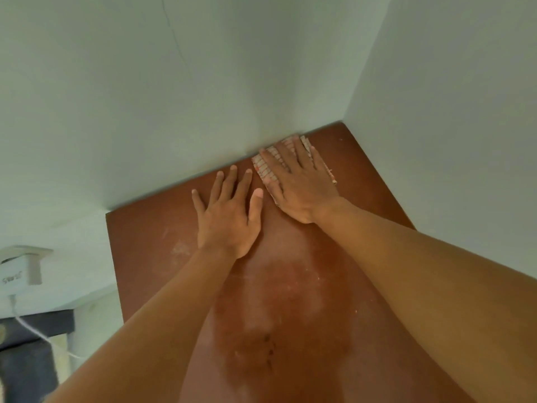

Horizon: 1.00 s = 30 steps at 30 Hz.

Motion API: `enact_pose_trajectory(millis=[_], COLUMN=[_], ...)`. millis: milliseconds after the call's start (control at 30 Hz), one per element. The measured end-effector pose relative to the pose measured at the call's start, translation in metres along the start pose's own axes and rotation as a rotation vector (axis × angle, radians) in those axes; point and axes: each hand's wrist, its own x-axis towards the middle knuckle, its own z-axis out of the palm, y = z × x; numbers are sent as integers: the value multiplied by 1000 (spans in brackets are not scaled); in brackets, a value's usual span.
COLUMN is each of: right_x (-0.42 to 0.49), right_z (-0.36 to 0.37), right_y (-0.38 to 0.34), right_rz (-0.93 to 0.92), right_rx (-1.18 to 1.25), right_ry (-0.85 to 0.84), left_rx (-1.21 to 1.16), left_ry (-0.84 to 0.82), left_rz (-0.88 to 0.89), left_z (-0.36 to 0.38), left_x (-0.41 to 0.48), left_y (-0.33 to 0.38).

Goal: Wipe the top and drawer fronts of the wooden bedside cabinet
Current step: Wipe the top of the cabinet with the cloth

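The reddish-brown wooden top of the bedside cabinet (363, 170) fills the lower middle of the view, with pale dusty smears across its centre. My right hand (302, 184) presses flat on a folded cloth (263, 167) with an orange and white check, at the cabinet's far edge against the wall. My left hand (229, 216) lies flat on the bare wood just left of it, fingers spread, holding nothing. The drawer fronts are out of view.
Pale green walls meet in a corner behind the cabinet. A white charger or plug (20, 271) with a white cable (37, 334) sits at the left, above a dark surface (26, 370).
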Motion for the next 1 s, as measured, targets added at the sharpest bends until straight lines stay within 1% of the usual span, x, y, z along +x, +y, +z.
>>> enact_pose_trajectory(millis=[133,267,433,500,800,1000], right_x=[-3,-21,-76,-103,-245,-343], right_z=[3,6,15,18,38,51], right_y=[-1,-2,2,4,12,25], right_rz=[23,38,38,44,63,30], right_rx=[24,36,59,65,60,38], right_ry=[-35,-21,1,1,-18,-2], left_rx=[4,34,52,39,-16,-35], left_ry=[-43,-120,-224,-239,-159,-164], left_rz=[-14,-45,-137,-160,-32,-15], left_z=[-4,-9,-17,-17,20,32], left_x=[0,-1,4,-4,-131,-204], left_y=[2,6,23,33,78,97])
